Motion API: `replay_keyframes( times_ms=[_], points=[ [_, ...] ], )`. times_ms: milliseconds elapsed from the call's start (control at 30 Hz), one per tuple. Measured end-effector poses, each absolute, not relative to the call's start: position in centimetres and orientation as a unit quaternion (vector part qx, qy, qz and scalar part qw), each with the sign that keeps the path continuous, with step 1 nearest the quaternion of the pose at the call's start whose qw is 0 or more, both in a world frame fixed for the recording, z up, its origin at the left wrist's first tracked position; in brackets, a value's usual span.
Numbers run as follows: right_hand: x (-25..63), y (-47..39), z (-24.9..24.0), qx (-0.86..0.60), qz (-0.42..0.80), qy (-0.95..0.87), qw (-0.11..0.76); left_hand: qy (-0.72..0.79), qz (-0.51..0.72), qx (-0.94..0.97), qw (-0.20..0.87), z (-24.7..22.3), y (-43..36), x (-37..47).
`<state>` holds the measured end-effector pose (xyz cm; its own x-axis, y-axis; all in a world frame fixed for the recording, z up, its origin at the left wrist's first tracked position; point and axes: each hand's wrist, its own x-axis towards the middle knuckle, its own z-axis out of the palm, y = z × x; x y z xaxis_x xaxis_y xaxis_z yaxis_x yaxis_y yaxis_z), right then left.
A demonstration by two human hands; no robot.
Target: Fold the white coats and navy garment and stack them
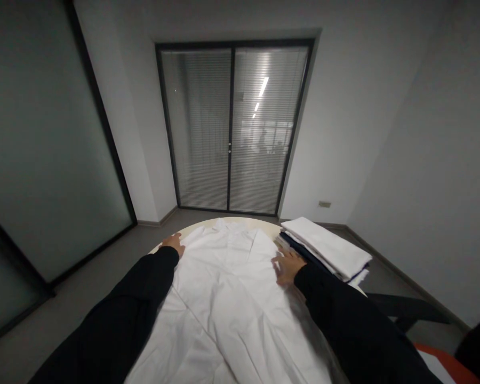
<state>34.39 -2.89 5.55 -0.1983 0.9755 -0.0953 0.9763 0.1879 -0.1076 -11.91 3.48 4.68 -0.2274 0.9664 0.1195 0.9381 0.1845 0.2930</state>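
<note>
A white shirt (228, 282) lies spread over a round pale table (198, 226), its collar end at the far side and its lower part hanging toward me. At the shirt's upper left edge rests my left hand (173, 244), fingers apart on the table and cloth. My right hand (288, 266) lies at the opposite edge with spread fingers, its thumb side touching the fabric. Just beyond that hand, a stack of folded clothes (328, 245), white on top with dark layers below, sits on the table's right side.
Beyond the table is a double glass door (230, 128) with blinds. A frosted glass panel (44, 133) stands at the left. Something dark and flat (408, 308) juts out at the right, with an orange and white object (444, 362) lower down.
</note>
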Motion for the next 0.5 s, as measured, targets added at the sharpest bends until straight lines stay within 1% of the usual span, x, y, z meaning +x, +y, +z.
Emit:
replay_keyframes(
  times_ms=[100, 200, 333, 500],
  points=[
    [33.9, -4.1, 6.0, 0.583, -0.119, 0.802, 0.054, 0.735, 0.135, 0.664, 0.007, 5.1, 2.7, -10.5],
    [33.6, -5.4, 6.2, 0.566, -0.148, 0.807, 0.077, 0.703, 0.096, 0.705, 0.019, 4.6, 1.9, -8.8],
    [33.2, -5.9, 6.7, 0.582, -0.129, 0.800, 0.071, 0.710, 0.058, 0.700, 0.045, 3.6, 1.3, -7.4],
    [32.0, -4.6, 7.6, 0.625, -0.063, 0.777, 0.035, 0.736, 0.090, 0.669, 0.050, 4.4, 2.5, -7.5]
  ],
)
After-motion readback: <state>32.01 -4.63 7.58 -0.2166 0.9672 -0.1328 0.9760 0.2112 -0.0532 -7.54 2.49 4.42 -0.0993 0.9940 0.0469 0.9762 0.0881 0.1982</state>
